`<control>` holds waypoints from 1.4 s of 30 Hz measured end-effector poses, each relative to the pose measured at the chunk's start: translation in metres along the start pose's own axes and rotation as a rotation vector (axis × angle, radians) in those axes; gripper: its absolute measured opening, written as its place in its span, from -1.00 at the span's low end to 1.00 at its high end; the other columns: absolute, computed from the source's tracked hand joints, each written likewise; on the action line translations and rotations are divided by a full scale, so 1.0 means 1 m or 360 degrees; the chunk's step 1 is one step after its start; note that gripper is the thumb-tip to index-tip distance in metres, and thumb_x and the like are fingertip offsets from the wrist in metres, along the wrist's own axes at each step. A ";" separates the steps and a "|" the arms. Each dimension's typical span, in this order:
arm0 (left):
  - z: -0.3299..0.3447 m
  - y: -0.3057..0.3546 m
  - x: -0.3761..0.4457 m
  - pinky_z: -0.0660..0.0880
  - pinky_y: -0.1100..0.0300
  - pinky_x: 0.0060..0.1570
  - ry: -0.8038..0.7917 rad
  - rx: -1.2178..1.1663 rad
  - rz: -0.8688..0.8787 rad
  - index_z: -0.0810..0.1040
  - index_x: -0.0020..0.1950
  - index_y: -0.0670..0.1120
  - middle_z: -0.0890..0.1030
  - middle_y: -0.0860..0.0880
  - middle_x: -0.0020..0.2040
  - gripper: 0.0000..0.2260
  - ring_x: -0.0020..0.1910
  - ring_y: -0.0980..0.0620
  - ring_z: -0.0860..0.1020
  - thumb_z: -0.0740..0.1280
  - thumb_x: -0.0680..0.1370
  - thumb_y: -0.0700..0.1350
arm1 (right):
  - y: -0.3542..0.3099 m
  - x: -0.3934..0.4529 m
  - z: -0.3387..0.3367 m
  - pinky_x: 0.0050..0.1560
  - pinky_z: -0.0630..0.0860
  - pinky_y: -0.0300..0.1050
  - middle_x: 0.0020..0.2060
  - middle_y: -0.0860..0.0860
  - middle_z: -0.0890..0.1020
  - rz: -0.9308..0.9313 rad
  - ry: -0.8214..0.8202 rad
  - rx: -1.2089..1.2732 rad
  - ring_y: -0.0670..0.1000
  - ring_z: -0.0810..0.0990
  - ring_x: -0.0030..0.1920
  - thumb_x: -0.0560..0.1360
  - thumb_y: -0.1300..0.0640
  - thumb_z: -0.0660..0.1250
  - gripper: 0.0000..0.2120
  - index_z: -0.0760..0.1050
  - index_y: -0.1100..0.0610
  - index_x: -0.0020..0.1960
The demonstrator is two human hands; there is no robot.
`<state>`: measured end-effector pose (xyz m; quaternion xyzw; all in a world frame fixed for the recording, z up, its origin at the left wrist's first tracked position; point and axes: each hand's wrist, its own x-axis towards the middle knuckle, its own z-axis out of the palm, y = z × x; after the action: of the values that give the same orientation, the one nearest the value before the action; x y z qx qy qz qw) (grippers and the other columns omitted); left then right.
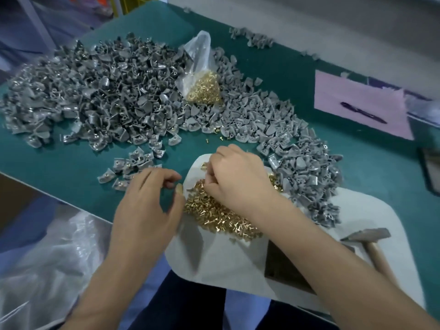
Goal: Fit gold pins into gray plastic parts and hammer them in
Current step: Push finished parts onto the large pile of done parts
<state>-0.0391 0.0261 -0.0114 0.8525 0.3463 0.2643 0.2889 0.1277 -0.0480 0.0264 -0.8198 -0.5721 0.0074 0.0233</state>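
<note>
The right hand [235, 177] reaches down into a loose heap of gold pins [219, 215] with its fingers curled among them, though whether they actually pinch a pin cannot be told because the back of the hand hides the fingertips. The left hand [147, 203] hovers just beside the heap, fingers loosely bent with thumb and forefinger apart, holding nothing. The pins lie on a white cloth [238, 260] spread over the near edge of the green table [309, 75]. A clear plastic bag [200, 67], open at the top, lies among the gray plastic parts [95, 98] farther back and holds more gold pins in its lower half. The gray parts cover much of the table in a wide pile to the left and a band curving round to the right of the cloth; a small cluster with pins showing in them sits just beyond the left hand. A hammer [371, 241] with a wooden handle rests at the right edge of the cloth, near a dark block [283, 265]. A pen [362, 113] lies on a pink sheet [352, 96] at the far right.
</note>
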 end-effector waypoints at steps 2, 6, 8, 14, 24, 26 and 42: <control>0.008 0.004 0.003 0.36 0.28 0.02 -0.0099 -0.0076 0.0132 0.58 0.09 -0.02 0.52 0.13 -0.01 -0.85 0.02 0.10 0.46 0.37 0.55 -0.19 | 0.010 -0.013 -0.007 -0.05 0.47 -0.07 -0.09 -0.08 0.54 0.0018 0.0004 0.0157 -0.02 0.49 0.02 0.52 -0.03 0.26 -0.85 0.54 0.02 -0.04; 0.024 0.016 0.015 0.24 0.34 0.33 -0.0435 -0.0137 0.0386 0.54 0.25 -0.08 0.50 0.06 0.20 -0.75 0.27 0.08 0.41 0.16 0.63 -0.15 | 0.036 -0.049 -0.019 -0.08 0.46 -0.11 -0.19 -0.18 0.46 0.0145 -0.0049 0.0393 -0.11 0.44 -0.12 0.45 -0.06 0.21 -0.92 0.40 -0.08 -0.16; 0.029 0.020 0.022 0.16 0.23 0.47 -0.0632 -0.0145 0.0395 0.45 0.36 -0.04 0.41 0.09 0.36 -0.63 0.44 0.14 0.27 0.07 0.61 -0.06 | 0.045 -0.064 -0.021 -0.12 0.46 -0.08 -0.22 -0.18 0.44 0.0232 -0.0006 0.0486 -0.13 0.44 -0.17 0.42 -0.12 0.06 -0.86 0.33 -0.10 -0.19; 0.047 0.033 0.046 -0.17 0.23 0.55 -0.0922 0.0061 0.0395 0.04 0.64 0.08 -0.01 0.19 0.63 -0.43 0.56 0.34 -0.17 -0.04 0.61 0.11 | 0.064 -0.106 -0.022 -0.37 0.30 -0.12 -0.43 -0.14 0.42 0.0550 0.0469 0.0735 -0.12 0.42 -0.37 0.46 -0.04 -0.02 -0.79 0.33 -0.05 -0.27; 0.047 0.033 0.048 -0.15 0.21 0.57 -0.1152 0.0185 0.0663 0.03 0.64 0.07 0.00 0.19 0.63 -0.41 0.56 0.33 -0.14 -0.01 0.61 0.14 | 0.048 -0.123 0.005 -0.31 0.36 0.01 -0.37 -0.08 0.41 0.0679 0.0371 0.0879 -0.04 0.41 -0.34 0.49 -0.07 -0.01 -0.72 0.35 0.05 -0.24; 0.044 0.032 0.046 -0.09 0.28 0.55 -0.1129 0.0023 0.0611 0.08 0.64 0.10 0.06 0.24 0.61 -0.45 0.56 0.35 -0.08 0.01 0.64 0.13 | 0.048 -0.124 0.005 -0.36 0.29 -0.15 -0.39 -0.09 0.40 0.0703 0.0389 0.0878 -0.04 0.42 -0.32 0.50 -0.07 0.00 -0.74 0.34 0.01 -0.25; 0.080 0.041 0.062 0.15 0.16 0.43 -0.0800 0.0317 0.0556 0.30 0.56 -0.11 0.30 0.05 0.42 -0.41 0.46 0.11 0.14 -0.02 0.59 0.12 | 0.052 -0.117 0.009 -0.31 0.37 0.03 -0.37 -0.06 0.43 0.0751 0.0355 0.0887 -0.03 0.41 -0.33 0.51 -0.08 0.00 -0.72 0.36 0.03 -0.23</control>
<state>0.0692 0.0231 -0.0238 0.9617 0.1367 0.0558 0.2308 0.1355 -0.1754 0.0136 -0.8869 -0.3377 0.0787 0.3052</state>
